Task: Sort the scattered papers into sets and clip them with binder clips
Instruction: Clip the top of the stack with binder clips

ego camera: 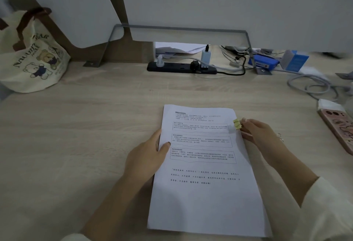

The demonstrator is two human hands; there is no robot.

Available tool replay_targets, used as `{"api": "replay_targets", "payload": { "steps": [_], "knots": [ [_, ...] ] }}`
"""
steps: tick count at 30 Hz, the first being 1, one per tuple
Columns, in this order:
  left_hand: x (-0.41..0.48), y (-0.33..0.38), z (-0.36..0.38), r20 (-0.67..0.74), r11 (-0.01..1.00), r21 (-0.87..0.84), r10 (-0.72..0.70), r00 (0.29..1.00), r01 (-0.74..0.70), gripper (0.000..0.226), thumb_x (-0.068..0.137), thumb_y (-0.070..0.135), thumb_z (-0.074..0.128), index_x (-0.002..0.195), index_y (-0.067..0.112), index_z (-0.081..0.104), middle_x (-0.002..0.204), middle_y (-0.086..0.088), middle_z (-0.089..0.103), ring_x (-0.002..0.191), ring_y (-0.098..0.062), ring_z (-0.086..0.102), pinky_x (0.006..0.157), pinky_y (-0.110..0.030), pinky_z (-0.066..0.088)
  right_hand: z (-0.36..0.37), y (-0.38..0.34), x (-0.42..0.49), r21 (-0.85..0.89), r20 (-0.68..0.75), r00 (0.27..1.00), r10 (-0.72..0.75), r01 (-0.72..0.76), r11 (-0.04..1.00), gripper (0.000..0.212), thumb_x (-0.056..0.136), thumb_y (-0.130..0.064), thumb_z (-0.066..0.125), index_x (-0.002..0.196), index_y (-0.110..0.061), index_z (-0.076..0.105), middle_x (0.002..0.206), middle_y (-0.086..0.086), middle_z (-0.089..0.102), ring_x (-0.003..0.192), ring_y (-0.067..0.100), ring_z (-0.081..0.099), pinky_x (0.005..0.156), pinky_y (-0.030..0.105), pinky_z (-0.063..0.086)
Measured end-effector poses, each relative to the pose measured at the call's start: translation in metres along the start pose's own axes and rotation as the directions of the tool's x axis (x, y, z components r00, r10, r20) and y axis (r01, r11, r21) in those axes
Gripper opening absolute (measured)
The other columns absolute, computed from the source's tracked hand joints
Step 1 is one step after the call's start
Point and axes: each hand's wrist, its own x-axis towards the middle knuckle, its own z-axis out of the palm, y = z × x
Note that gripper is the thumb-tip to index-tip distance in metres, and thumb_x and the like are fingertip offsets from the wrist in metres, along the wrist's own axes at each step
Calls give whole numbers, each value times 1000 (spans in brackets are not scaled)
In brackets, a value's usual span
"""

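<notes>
Holding the left edge of the papers (206, 174), the left hand (147, 154) has its thumb lying on the top sheet. Its fingers run along the edge, and I cannot tell if they go under. The papers lie in one neat pile on the counter (76, 145), between the two hands. The top sheet has printed words and three boxes of text on it.

The right hand (259, 134) pinches a small yellow clip (237, 124) with its fingertips. The clip is at the right edge of the papers, near the top corner. That spot is blurry, so I cannot tell if the clip is biting the papers or only touching them. A ring (279, 137) shows on one finger of the right hand.

Far past the left hand, at the back of the counter, sits a cloth bag (32, 55) with bears on it. Its top faces away, so what is in it is hidden.

Past both hands lies a black power strip (181, 67) with plugs stuck in it. Past the right hand is a blue box (295, 59); what it holds cannot be seen. Grey cables (313, 86) curl near it. To the right of the right hand lies a pink phone (340, 128), face down.
</notes>
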Motion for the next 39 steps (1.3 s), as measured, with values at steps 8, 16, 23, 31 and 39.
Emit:
{"api": "replay_targets", "payload": {
  "steps": [8, 16, 23, 31, 39],
  "knots": [
    [4, -4, 6, -65, 1000, 9, 6, 998, -6, 44, 95, 40, 40, 138, 43, 32, 59, 10, 48, 59, -7, 51, 56, -22, 37, 12, -24, 49, -424, 117, 968, -221, 250, 871, 36, 98, -22, 37, 127, -7, 54, 132, 8, 54, 118, 20, 48, 87, 19, 30],
    [-3, -8, 24, -327, 997, -9, 69, 943, -76, 42, 95, 33, 41, 136, 37, 44, 52, 4, 42, 48, -10, 41, 51, -20, 32, 26, -6, 64, -313, 101, 964, -244, 264, 912, 27, 97, -21, 38, 84, -9, 58, 76, 2, 55, 68, 13, 46, 60, 24, 33],
    [-4, -5, 26, -385, 998, -9, 46, 922, -54, 40, 95, 25, 40, 134, 32, 49, 48, 8, 35, 48, -8, 37, 57, -23, 32, 28, 0, 66, -309, 57, 954, -294, 297, 903, 27, 96, -19, 39, 90, -5, 61, 83, 4, 58, 70, 11, 48, 63, 20, 35],
    [-6, 1, 21, -364, 994, 102, 78, 928, -43, 36, 97, 28, 34, 128, 22, 51, 59, 4, 51, 61, -19, 52, 58, -28, 36, 18, -24, 52, -130, -42, 970, -242, 234, 963, 20, 91, -24, 53, 85, -11, 66, 75, 2, 59, 72, 14, 49, 65, 24, 39],
    [-19, 31, -15, -259, 995, -46, 75, 963, -90, 36, 91, 53, 35, 112, 31, 55, 94, 12, 65, 86, -8, 61, 74, -27, 45, 22, -55, -17, 79, 420, 902, -95, 68, 995, 15, 86, -19, 56, 86, -6, 64, 77, 1, 63, 60, 7, 56, 63, 16, 52]
  ]
}}
